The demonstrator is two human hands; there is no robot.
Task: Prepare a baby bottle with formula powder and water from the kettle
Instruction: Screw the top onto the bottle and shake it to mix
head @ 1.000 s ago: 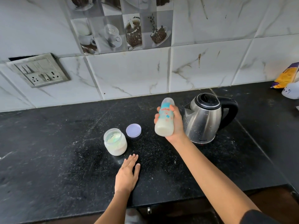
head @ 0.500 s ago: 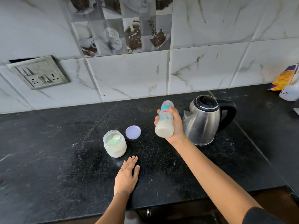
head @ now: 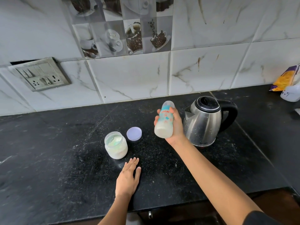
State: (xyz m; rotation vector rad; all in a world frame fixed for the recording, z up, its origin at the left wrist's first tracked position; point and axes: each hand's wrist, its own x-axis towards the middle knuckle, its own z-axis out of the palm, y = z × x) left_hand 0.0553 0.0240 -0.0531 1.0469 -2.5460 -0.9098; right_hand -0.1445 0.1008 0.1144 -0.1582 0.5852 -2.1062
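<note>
- right hand gripping the baby bottle above the counter, long axis nearly upright, top tipped slightly right and far
- left hand flat on the counter, fingers straight

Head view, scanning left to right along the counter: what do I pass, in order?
formula jar → purple lid → baby bottle, held up in the right hand → kettle → yellow packet at the far right edge.

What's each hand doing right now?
Left hand: open, flat on the counter.
Right hand: grips the baby bottle.
</note>
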